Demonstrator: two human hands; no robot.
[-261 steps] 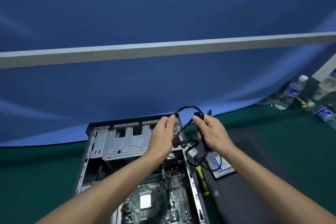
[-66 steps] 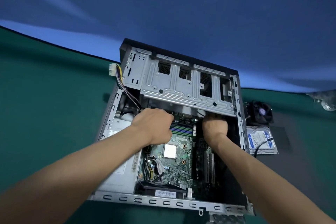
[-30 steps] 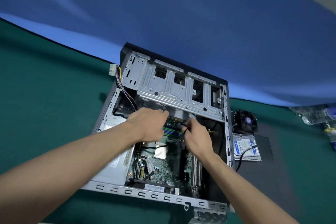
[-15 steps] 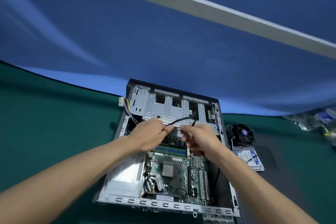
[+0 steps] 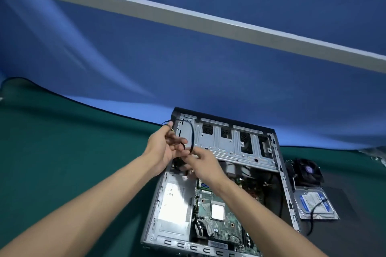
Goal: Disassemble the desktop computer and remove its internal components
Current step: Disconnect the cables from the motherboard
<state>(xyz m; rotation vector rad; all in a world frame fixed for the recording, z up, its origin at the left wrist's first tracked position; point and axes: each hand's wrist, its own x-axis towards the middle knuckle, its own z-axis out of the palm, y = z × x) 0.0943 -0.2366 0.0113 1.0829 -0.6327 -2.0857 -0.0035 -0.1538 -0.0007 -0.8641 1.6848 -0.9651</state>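
Fan (image 5: 306,172) and drive (image 5: 315,204) out, beside case (image 5: 287,190); board (image 5: 217,215) and supply (image 5: 174,208) still inside. Left hand (image 5: 165,148) and right hand (image 5: 201,165) both pinching cable (image 5: 192,137).

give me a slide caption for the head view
Both hands coil a black cable above the open computer case.

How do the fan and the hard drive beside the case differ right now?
The fan is black, boxy and stands taller; the hard drive is a flat silver slab with a blue and white label. The fan lies farther from the camera, the hard drive nearer. A black cable crosses the hard drive, not the fan's top. Both are out of the case, resting on its right.
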